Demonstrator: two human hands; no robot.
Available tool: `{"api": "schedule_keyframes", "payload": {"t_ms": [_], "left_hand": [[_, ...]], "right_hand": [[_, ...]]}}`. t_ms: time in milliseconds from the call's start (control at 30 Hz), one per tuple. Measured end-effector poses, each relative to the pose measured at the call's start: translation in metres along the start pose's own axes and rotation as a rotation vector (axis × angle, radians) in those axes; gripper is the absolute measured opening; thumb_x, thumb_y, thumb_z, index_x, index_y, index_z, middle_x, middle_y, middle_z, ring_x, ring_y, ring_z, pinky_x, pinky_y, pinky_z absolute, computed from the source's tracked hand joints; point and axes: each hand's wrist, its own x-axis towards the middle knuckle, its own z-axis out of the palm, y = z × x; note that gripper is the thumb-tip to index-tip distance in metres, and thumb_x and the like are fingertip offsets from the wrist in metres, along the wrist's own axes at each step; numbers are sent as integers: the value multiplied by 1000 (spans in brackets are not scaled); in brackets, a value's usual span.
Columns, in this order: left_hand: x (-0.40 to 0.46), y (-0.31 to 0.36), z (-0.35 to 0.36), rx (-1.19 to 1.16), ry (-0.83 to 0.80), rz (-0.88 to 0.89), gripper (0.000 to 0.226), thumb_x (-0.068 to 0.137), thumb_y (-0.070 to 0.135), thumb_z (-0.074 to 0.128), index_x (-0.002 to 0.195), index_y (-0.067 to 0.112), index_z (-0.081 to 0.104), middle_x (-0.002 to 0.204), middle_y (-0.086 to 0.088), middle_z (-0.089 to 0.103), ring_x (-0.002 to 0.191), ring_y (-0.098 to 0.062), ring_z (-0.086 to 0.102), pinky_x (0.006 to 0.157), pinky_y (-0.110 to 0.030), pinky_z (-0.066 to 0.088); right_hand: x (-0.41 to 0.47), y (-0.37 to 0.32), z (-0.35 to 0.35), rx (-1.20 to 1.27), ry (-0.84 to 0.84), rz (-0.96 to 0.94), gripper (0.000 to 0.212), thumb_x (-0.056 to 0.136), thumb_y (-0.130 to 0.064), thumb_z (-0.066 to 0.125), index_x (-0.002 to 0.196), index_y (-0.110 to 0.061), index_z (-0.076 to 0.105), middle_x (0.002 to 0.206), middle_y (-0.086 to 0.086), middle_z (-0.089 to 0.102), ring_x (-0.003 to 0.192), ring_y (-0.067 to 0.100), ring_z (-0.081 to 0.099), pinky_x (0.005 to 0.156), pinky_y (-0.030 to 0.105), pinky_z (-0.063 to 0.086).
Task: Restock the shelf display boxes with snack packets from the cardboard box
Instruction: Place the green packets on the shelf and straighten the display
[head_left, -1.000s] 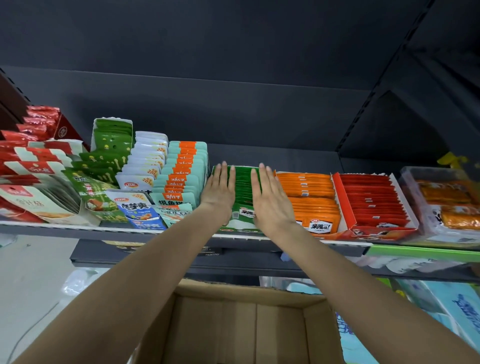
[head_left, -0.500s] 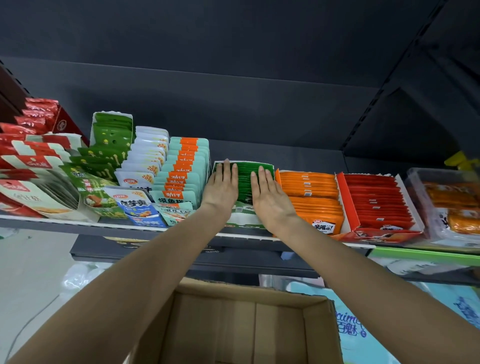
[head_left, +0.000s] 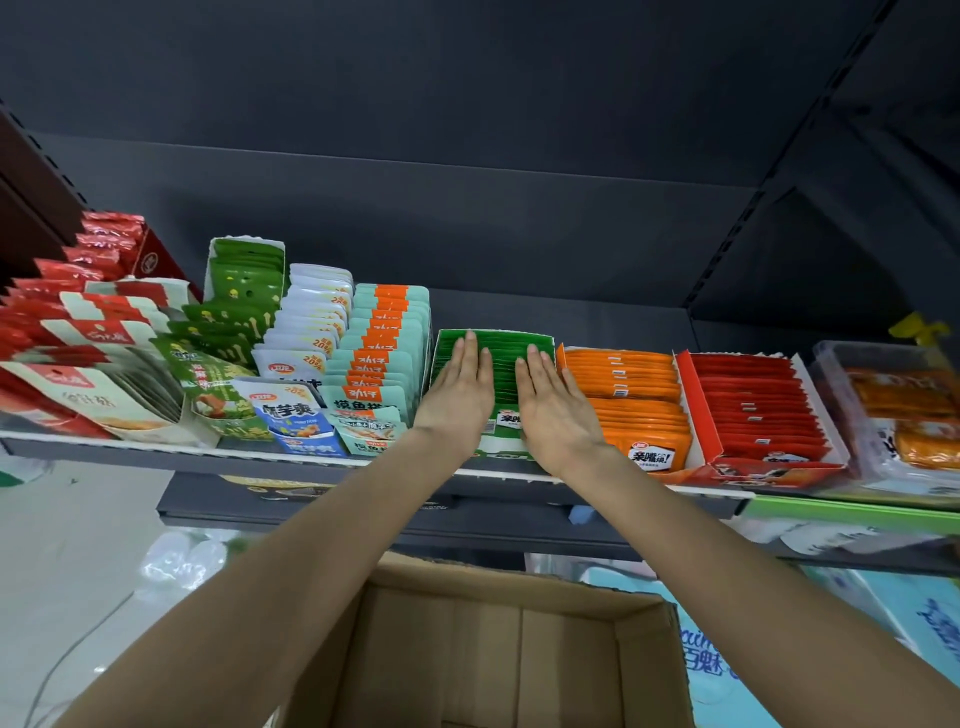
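Note:
A green display box (head_left: 540, 340) stands on the shelf, filled with green snack packets (head_left: 503, 371) standing in a row. My left hand (head_left: 457, 392) lies flat with straight fingers on the left half of the packets. My right hand (head_left: 553, 405) lies flat the same way on the right half. A brown cardboard box (head_left: 498, 649) sits open below my arms; the part of its inside that I see holds no packets.
Orange packets (head_left: 631, 395) and a red display box (head_left: 753, 410) stand right of the green box, then a clear tub (head_left: 893, 405). Teal-orange (head_left: 382, 358), white, green and red packets fill the shelf's left. A dark shelf edge (head_left: 363, 499) runs below.
Both hands slid slightly further back over the green packets, still flat. The view shifted a little.

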Motion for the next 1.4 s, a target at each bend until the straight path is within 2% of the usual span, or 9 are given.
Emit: {"api": "schedule_keyframes", "payload": {"t_ms": [167,267,333,467,600,833,1100,1233,1400], "left_hand": [[-31,-8,-28,7,260,138,49,89,4,54,136,1,42,153,-18,22,141,-28,23,113,-33,22],[-49,-31,-39,29,585,221,22,75,5,65,97,5,68,113,-11,63,101,-28,60,86,-34,46],[-59,-57,-40,-66,714,242,21,82,17,56,92,5,70,100,-8,66,89,-28,63,80,-32,44],[-79,-109,-44,-175,298,175,83,82,64,34,141,5,39,149,-10,34,139,-24,29,114,-34,21],[-74,-135,-40,28,115,185,105,82,55,61,150,6,-4,159,-10,-8,146,-21,-7,119,-32,-2],[-61,-137,-33,228,101,217,98,89,53,51,148,2,-9,158,-14,-5,147,-25,0,120,-36,1],[-50,-144,-34,168,116,253,104,85,56,57,149,1,-4,158,-15,2,146,-26,7,118,-35,6],[-51,-146,-26,184,209,258,100,87,55,54,148,-1,-1,157,-17,4,145,-28,9,118,-36,5],[-59,-146,-20,195,269,275,94,84,53,59,147,-2,15,151,-18,26,138,-30,27,115,-38,18]], "right_hand": [[-19,-15,-27,365,126,52,57,93,-16,55,144,-7,32,147,13,34,135,27,35,108,35,37],[-27,-31,-42,535,180,73,46,93,-13,54,138,-11,43,136,8,46,125,23,46,100,33,43],[-30,-47,-45,597,185,44,39,94,-11,53,133,-11,49,133,7,50,121,21,50,100,32,43],[-33,-80,-42,630,97,-24,38,96,-8,48,134,-9,49,136,7,48,125,21,47,103,25,32],[-24,-103,-34,645,20,11,48,95,-4,45,142,-7,39,145,10,42,132,25,41,109,28,28],[-7,-111,-31,785,98,162,37,95,0,41,130,-8,53,130,10,58,118,26,55,101,38,43],[51,-100,-85,746,129,92,61,98,-8,44,151,-17,15,158,1,17,144,16,18,114,25,16],[77,-101,-89,542,249,71,47,91,-2,52,137,-12,46,127,10,54,120,25,48,102,29,35],[87,-96,-86,328,154,43,29,92,-14,58,121,-12,60,120,12,55,114,28,48,95,36,40]]}}
